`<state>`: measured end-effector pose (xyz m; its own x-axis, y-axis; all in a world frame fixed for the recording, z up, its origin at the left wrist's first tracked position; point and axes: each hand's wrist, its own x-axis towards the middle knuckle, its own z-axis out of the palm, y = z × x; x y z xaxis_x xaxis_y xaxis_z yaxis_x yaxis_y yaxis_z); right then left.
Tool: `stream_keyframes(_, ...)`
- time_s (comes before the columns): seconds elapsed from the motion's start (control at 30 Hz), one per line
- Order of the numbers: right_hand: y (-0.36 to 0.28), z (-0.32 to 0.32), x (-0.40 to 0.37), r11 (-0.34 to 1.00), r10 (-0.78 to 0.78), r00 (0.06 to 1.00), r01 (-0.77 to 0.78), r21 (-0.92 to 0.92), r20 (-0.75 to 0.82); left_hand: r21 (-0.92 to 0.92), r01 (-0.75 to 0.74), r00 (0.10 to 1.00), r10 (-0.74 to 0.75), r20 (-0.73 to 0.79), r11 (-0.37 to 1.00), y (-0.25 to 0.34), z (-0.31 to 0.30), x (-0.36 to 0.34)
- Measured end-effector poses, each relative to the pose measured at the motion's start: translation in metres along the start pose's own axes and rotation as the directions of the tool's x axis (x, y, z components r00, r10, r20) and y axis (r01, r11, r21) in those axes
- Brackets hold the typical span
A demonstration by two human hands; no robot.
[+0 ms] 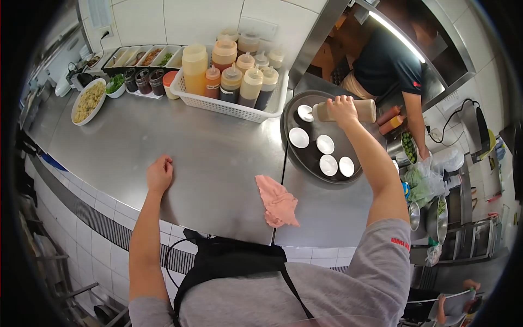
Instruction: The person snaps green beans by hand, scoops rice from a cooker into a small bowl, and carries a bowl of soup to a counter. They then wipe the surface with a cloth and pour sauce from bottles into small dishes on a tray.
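- While the right hand (342, 109) is wrapped around it, the squeeze bottle (364, 110) lies nearly level at upper centre-right of the frame, its nozzle pointing left at one small white cup (305, 113).
- Bottle content: pale, beige-looking.
- Left hand (159, 173): well apart from the bottle, centre-left of the frame. Its fingers are curled under and its knuckles rest on the steel counter (207, 147); it holds nothing.
- Dark round tray (313, 155) under the bottle carries five cups. The other four (325, 144) sit below the nozzle cup and look white inside; fill level cannot be told.
- Pink cloth (277, 201): crumpled on the counter, below the tray, between the two arms.
- White basket (229, 106), left of the tray: packed with squeeze bottles of orange, tan and dark sauces.
- Upper left: white bowl (88, 101) of pale noodles.
- Upper right: another person in a dark shirt (387, 65).
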<state>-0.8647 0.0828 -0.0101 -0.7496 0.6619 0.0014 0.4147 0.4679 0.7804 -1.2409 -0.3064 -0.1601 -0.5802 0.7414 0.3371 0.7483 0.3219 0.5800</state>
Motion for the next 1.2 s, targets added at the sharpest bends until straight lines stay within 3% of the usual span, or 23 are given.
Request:
stream_keyframes(0.17,-0.001,0.002,0.010,0.999,-0.052,0.998,0.052,0.000,0.017,0.023,-0.029,0.999,0.030,-0.042,0.999,0.001,0.000,0.001)
stream_keyframes(0.33,0.004,-0.012,0.006,0.998,-0.052,0.989,0.054,-0.009,0.140,0.035,0.020,1.000,-0.019,-0.015,0.999,0.001,-0.001,0.000)
stream_keyframes(0.57,0.007,-0.005,0.004,1.000,-0.015,0.994,0.017,-0.018,0.108,0.040,-0.006,0.999,0.008,-0.044,0.999,0.001,0.000,0.001)
stream_keyframes(0.67,0.004,0.004,0.006,1.000,0.010,0.995,-0.012,0.029,0.095,0.052,-0.003,0.999,0.005,-0.041,0.999,0.002,-0.001,0.001)
stream_keyframes(0.73,0.002,0.009,0.004,0.992,0.105,0.991,-0.110,0.059,0.089,0.056,-0.003,0.999,0.005,-0.038,0.998,0.001,-0.001,0.001)
stream_keyframes(0.87,0.002,0.009,-0.010,0.984,0.115,0.992,-0.122,0.128,0.059,0.043,0.001,1.000,0.000,-0.030,0.999,-0.002,0.000,0.000)
stream_keyframes(0.97,0.009,-0.007,-0.027,0.990,0.073,0.997,-0.077,0.122,0.033,0.056,0.004,0.999,-0.002,-0.043,0.998,-0.004,0.003,-0.002)
stream_keyframes(1.07,0.008,-0.026,-0.048,0.963,0.023,1.000,-0.026,0.270,0.015,0.068,0.024,1.000,-0.023,-0.015,0.997,-0.004,0.002,-0.001)
stream_keyframes(1.13,0.003,-0.038,-0.057,0.975,-0.080,0.987,0.106,0.195,-0.137,0.061,0.035,0.999,-0.035,0.003,0.998,-0.004,0.002,-0.001)
stream_keyframes(1.2,-0.006,-0.041,-0.057,0.977,-0.116,0.986,0.134,0.166,-0.118,0.050,0.037,0.999,-0.038,0.009,0.998,-0.002,0.002,0.001)
